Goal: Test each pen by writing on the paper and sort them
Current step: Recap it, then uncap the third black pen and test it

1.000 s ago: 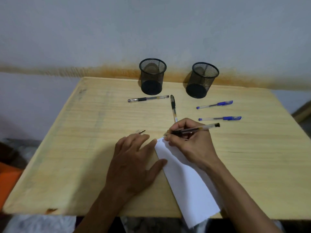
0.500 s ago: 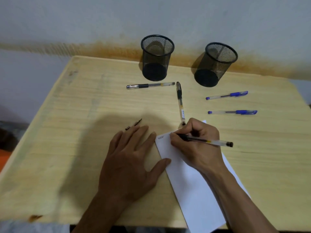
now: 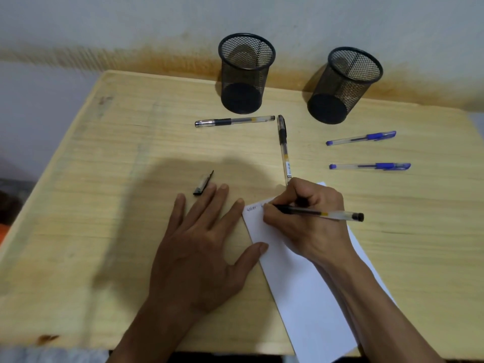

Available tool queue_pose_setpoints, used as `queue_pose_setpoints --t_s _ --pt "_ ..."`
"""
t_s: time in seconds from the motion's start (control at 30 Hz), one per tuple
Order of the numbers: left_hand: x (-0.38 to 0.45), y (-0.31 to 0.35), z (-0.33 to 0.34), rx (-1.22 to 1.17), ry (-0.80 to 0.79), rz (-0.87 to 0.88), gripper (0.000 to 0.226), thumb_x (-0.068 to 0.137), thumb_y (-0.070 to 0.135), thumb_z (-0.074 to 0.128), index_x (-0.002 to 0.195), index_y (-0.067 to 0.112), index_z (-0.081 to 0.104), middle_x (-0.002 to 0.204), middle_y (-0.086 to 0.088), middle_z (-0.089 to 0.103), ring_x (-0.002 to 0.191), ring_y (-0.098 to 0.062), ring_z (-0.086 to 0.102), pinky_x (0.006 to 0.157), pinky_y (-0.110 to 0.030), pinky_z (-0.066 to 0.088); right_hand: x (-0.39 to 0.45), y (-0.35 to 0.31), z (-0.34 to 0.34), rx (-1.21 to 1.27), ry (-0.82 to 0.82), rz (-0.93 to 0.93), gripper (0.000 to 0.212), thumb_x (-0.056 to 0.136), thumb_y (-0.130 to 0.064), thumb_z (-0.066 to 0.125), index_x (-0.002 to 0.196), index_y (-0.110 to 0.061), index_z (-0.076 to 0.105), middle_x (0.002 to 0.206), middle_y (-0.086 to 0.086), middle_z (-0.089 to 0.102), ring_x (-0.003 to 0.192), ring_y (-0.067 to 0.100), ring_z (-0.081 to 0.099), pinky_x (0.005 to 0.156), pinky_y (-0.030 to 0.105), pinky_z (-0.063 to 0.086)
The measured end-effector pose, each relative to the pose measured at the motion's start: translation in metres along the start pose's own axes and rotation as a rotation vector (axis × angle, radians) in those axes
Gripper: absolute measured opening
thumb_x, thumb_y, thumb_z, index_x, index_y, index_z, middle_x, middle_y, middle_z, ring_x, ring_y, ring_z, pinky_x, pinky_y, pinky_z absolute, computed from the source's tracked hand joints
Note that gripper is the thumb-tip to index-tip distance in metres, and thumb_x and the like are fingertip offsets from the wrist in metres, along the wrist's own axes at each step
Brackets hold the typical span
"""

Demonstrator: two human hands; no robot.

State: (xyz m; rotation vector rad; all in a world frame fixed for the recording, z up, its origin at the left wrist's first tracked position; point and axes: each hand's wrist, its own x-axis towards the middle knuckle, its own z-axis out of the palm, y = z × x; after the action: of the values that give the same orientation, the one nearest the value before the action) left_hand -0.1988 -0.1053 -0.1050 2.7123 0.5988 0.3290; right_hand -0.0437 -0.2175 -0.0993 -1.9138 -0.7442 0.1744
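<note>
2 mesh cups [image 3: 246,74] [image 3: 344,86] stand empty; left hand [image 3: 201,250] lies flat, right hand [image 3: 306,221] grips a pen [image 3: 322,213], hiding its tip on the paper [image 3: 309,305].

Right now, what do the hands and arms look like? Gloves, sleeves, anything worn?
Both are bare. The left hand and right hand wear no gloves, and no rings, watch or bands show. Both forearms are uncovered down to the frame edge, with no sleeve in view. Fingernails are short and unpainted.
</note>
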Motion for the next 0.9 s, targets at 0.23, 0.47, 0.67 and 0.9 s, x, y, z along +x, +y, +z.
queue_pose_setpoints --t_s 0.23,0.47,0.67,0.9 --pt "0.0001 0.0009 -0.0005 -0.002 -0.002 -0.006 0.071 0.087 0.070 0.048 0.140 0.023 0.056 0.155 -0.003 0.042 0.148 -0.016 0.032 0.119 -0.054 0.025 0.0001 -0.0001 -0.0022 0.054 0.018 0.018 0.020 0.065 -0.006 0.077 0.059 -0.003 0.059 0.054 0.015 0.059 0.053 0.032 0.051 0.047 0.036 0.041" --pt "-0.0002 0.0002 -0.0002 -0.011 0.003 -0.006 0.072 0.086 0.070 0.048 0.140 0.023 0.056 0.155 -0.002 0.042 0.148 -0.015 0.031 0.119 -0.053 0.024 0.0002 -0.0023 -0.0012 0.022 0.013 0.001 0.022 0.064 -0.011 0.075 0.058 -0.003 0.057 0.053 0.015 0.059 0.052 0.032 0.050 0.046 0.037 0.039" --pt "-0.0002 0.0007 -0.0012 -0.021 0.002 -0.012 0.071 0.087 0.070 0.047 0.141 0.024 0.056 0.156 -0.002 0.041 0.148 -0.014 0.030 0.119 -0.053 0.024 0.0008 -0.0023 -0.0013 0.115 0.029 0.062 0.020 0.065 -0.009 0.075 0.058 -0.006 0.057 0.055 0.018 0.059 0.055 0.037 0.052 0.049 0.042 0.044" --pt "-0.0005 0.0006 -0.0011 -0.015 -0.002 -0.012 0.071 0.087 0.071 0.047 0.141 0.024 0.055 0.156 -0.002 0.041 0.148 -0.014 0.029 0.119 -0.053 0.025 -0.0001 -0.0021 -0.0017 0.083 0.018 0.033 0.022 0.064 -0.009 0.075 0.059 -0.002 0.055 0.055 0.018 0.057 0.053 0.037 0.049 0.046 0.044 0.042"
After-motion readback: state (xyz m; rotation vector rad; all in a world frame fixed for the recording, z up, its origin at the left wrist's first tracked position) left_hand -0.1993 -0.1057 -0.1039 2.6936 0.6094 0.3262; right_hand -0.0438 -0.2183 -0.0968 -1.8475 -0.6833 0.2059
